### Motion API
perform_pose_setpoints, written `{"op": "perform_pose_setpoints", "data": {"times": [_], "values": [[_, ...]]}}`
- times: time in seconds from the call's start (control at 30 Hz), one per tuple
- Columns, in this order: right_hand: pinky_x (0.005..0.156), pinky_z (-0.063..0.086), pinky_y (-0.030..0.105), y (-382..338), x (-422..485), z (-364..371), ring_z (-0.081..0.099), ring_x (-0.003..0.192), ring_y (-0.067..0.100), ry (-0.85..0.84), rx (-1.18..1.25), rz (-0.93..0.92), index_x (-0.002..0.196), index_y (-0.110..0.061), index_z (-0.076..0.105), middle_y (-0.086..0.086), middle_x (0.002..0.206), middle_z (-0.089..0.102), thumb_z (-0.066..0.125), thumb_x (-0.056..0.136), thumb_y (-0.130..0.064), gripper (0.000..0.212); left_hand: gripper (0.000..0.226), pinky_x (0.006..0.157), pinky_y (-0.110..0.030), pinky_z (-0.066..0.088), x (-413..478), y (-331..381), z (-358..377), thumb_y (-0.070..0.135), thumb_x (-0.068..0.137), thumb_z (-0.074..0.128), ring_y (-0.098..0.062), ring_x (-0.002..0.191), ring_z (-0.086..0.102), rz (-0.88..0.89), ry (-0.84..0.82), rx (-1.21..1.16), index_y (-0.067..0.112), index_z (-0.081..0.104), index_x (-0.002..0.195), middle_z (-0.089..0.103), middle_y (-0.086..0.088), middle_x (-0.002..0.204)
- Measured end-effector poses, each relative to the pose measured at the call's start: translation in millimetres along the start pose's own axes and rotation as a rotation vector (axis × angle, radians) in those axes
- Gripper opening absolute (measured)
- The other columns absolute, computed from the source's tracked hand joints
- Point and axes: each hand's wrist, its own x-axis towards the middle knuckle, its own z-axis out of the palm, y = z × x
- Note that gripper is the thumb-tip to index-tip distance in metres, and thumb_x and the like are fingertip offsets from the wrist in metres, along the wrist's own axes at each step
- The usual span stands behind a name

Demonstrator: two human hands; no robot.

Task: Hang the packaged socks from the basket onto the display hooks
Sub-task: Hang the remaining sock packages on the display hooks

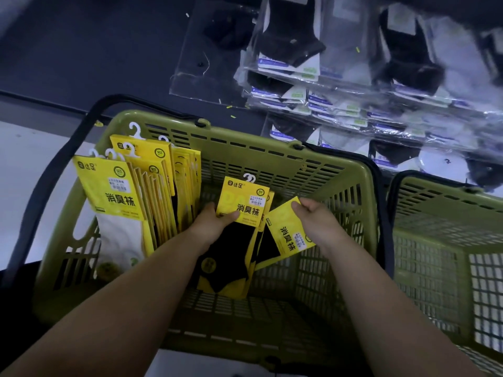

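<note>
Two hands are in the green basket (245, 137) — the left hand (215, 225) grips a bunch of black sock packs (241, 205), the right hand (313, 217) pinches one tilted pack (285, 229). Looks like the picking-up step; next, lift them out to hang.

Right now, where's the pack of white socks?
In the head view, the white-sock pack stands at the left end of the green basket, leftmost of the standing yellow packs, left of the left hand.
</note>
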Motion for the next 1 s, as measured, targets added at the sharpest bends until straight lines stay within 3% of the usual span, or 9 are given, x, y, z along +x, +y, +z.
{"op": "perform_pose_setpoints", "data": {"times": [0.13, 0.27, 0.4, 0.47, 0.57, 0.63, 0.73, 0.9, 1.0], "values": [[0.073, 0.038, 0.029, -21.3, -10.8, -19.1, 0.055, 0.084, 0.023, 0.072, -0.159, -0.170, 0.115, 0.003, 0.059, 0.016, 0.095, 0.063, 0.042, 0.101, -0.028, 0.037, 0.029, 0.103, -0.045, 0.041, -27.5, 16.5, -1.2, 0.022, 0.089, 0.064, -0.022, 0.114, 0.058, 0.089, -0.102, -0.079, 0.025, 0.053, 0.116, 0.065, -0.002, 0.119], [0.062, 0.033, 0.032, -54.3, -33.6, -50.6, 0.052, 0.075, 0.028, 0.158, -0.325, -0.323, 0.097, 0.003, 0.058, 0.013, 0.077, 0.054, 0.042, 0.100, -0.032, 0.039, 0.023, 0.109, -0.045, 0.035, -61.5, 51.1, -11.4, 0.024, 0.092, 0.058, -0.017, 0.116, 0.057, 0.228, -0.225, -0.026, 0.030, 0.059, 0.114, 0.067, 0.003, 0.118], [0.079, 0.039, 0.030, -86.6, -62.8, -82.9, 0.059, 0.105, 0.029, 0.264, -0.378, -0.423, 0.111, -0.005, 0.065, 0.014, 0.111, 0.066, 0.052, 0.096, -0.035, 0.036, 0.033, 0.110, -0.045, 0.035, -103.6, 95.9, -34.2, 0.021, 0.095, 0.055, -0.021, 0.118, 0.056, 0.349, -0.169, 0.065, 0.019, 0.055, 0.127, 0.064, -0.002, 0.125], [0.081, 0.039, 0.031, -101.8, -79.2, -86.1, 0.058, 0.108, 0.027, 0.259, -0.355, -0.471, 0.106, -0.008, 0.069, 0.014, 0.111, 0.067, 0.057, 0.092, -0.038, 0.035, 0.027, 0.107, -0.040, 0.037, -127.1, 114.2, -47.9, 0.021, 0.095, 0.055, -0.020, 0.117, 0.056, 0.390, -0.145, 0.112, 0.021, 0.056, 0.122, 0.064, 0.000, 0.123], [0.066, 0.032, 0.026, -128.7, -104.6, -73.5, 0.057, 0.090, 0.021, 0.171, -0.377, -0.566, 0.079, -0.019, 0.063, 0.002, 0.082, 0.059, 0.058, 0.091, -0.041, 0.025, 0.012, 0.083, -0.021, 0.045, -163.4, 128.9, -61.2, 0.019, 0.095, 0.055, -0.007, 0.099, 0.062, 0.439, -0.217, 0.207, 0.027, 0.061, 0.103, 0.068, 0.011, 0.104], [0.060, 0.033, 0.026, -145.5, -120.2, -63.1, 0.052, 0.073, 0.019, 0.114, -0.304, -0.609, 0.071, -0.014, 0.061, 0.004, 0.068, 0.052, 0.057, 0.091, -0.043, 0.035, 0.013, 0.079, -0.017, 0.047, -182.9, 131.3, -65.6, 0.018, 0.095, 0.055, -0.004, 0.095, 0.063, 0.470, -0.230, 0.278, 0.027, 0.061, 0.102, 0.068, 0.013, 0.101], [0.055, 0.028, 0.026, -161.5, -139.3, -51.8, 0.038, 0.052, 0.009, 0.067, -0.156, -0.646, 0.074, -0.003, 0.058, 0.004, 0.061, 0.040, 0.049, 0.091, -0.052, 0.053, 0.030, 0.096, -0.030, 0.048, -201.2, 127.8, -70.0, 0.018, 0.094, 0.056, -0.014, 0.108, 0.063, 0.508, -0.221, 0.291, 0.022, 0.050, 0.124, 0.067, 0.003, 0.117], [0.055, 0.048, 0.023, -179.2, -160.8, -29.7, 0.065, 0.062, 0.015, -0.034, 0.397, -0.451, 0.079, -0.016, 0.067, 0.002, 0.067, 0.071, 0.031, 0.096, -0.059, 0.058, 0.047, 0.088, -0.029, 0.051, -212.3, 112.5, -85.2, 0.021, 0.092, 0.061, -0.013, 0.105, 0.063, 0.537, -0.138, 0.262, 0.027, 0.035, 0.130, 0.065, 0.002, 0.117], [0.066, 0.050, 0.029, -178.1, -159.2, -6.6, 0.066, 0.070, 0.015, -0.024, 0.657, -0.385, 0.087, -0.015, 0.061, 0.003, 0.077, 0.073, 0.033, 0.099, -0.048, 0.045, 0.036, 0.098, -0.037, 0.048, -210.8, 103.5, -100.0, 0.015, 0.094, 0.057, -0.018, 0.109, 0.063, 0.544, -0.084, 0.175, 0.020, 0.049, 0.128, 0.067, 0.000, 0.118]]}}
